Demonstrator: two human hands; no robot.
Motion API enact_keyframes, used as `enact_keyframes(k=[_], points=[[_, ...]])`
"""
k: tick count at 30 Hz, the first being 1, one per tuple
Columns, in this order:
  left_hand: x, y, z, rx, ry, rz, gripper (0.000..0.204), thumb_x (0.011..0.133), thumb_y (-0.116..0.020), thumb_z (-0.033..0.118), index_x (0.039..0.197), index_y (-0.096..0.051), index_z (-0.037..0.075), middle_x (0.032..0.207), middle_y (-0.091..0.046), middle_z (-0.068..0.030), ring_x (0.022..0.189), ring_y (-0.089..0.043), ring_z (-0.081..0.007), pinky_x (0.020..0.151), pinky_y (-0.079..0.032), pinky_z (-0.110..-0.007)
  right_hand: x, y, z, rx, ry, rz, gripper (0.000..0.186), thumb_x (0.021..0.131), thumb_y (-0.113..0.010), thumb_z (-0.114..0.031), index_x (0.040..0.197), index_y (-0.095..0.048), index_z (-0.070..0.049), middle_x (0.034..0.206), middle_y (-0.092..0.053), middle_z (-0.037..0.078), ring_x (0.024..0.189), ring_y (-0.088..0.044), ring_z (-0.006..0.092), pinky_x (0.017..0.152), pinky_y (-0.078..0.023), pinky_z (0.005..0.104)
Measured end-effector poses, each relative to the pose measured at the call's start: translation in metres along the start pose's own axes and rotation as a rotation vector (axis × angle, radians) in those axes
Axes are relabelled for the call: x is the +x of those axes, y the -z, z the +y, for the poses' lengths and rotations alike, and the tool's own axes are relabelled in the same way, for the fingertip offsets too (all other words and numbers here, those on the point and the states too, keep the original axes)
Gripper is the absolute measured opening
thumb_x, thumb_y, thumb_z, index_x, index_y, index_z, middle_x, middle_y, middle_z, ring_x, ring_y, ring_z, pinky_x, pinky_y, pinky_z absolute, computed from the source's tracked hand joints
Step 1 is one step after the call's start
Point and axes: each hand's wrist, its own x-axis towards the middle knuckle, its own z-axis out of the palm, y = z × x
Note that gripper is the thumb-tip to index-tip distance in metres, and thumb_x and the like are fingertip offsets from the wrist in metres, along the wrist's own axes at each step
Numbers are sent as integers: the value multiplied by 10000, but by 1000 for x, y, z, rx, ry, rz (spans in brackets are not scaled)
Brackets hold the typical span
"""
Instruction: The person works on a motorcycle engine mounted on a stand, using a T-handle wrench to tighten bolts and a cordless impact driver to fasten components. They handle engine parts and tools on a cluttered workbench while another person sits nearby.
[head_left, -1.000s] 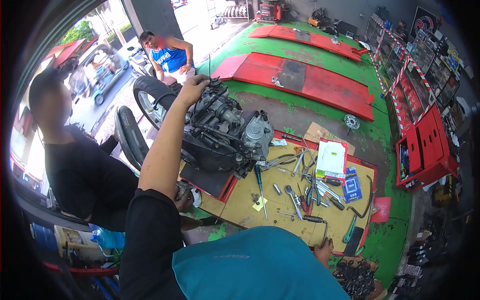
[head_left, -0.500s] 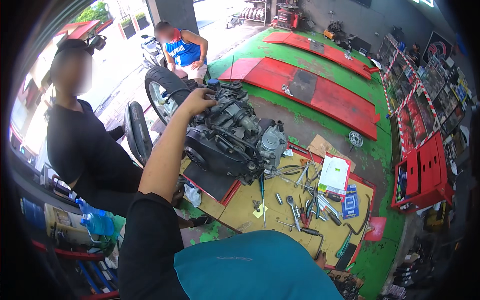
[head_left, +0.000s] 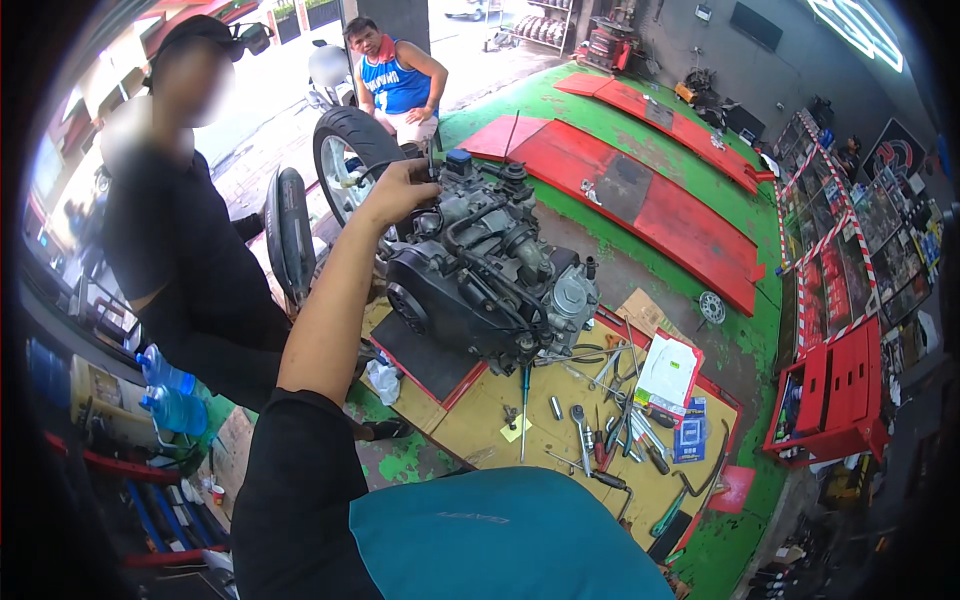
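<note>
My left hand (head_left: 398, 194) reaches over the top of a motorcycle engine (head_left: 470, 270). Its fingers are bent together in a pinch by a dark, thin upright piece (head_left: 432, 162); what they grip is too small to make out. The engine, grey metal with a black side cover (head_left: 425, 295), rests on a worktable. Attached at its far left is a wheel with a black tire (head_left: 350, 135). My right hand is out of sight beyond my teal shirt front (head_left: 500, 535).
Tools lie on the yellow tabletop (head_left: 470, 425): a ratchet (head_left: 580, 425), a long screwdriver (head_left: 524, 415), pliers and several others. A person in black (head_left: 190, 250) stands at left; another in a blue jersey (head_left: 400, 85) sits behind. Red lift ramps (head_left: 680, 215) and a red tool cabinet (head_left: 835, 390) are at right.
The view has shifted, so the engine and table sit slightly differently. My left hand stays at the engine top, with its fingers more curled. The seated person has lifted their head.
</note>
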Motion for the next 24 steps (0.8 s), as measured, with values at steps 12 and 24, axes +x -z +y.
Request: enact_keyframes(k=[12,24], points=[[-14,4,-46,101,-12,-121,493,928,-756,259,1333,-628,9,1183,-703,-117,1100,-652,-173,960,-518,-341,-4,18,-12,-92,-14,-32,610,861,-676,-435,1220,-645,57,1164,-694,299,1111,-674,450,943,-522,492],[-23,17,-62,518,-151,118,241,916,-705,143,1135,-698,42,1029,-665,-95,1028,-643,-243,929,-490,-377,0,22,-18,-128,-14,-52,572,870,-645,-462,1158,-711,27,1090,-731,272,1074,-692,441,925,-524,487]])
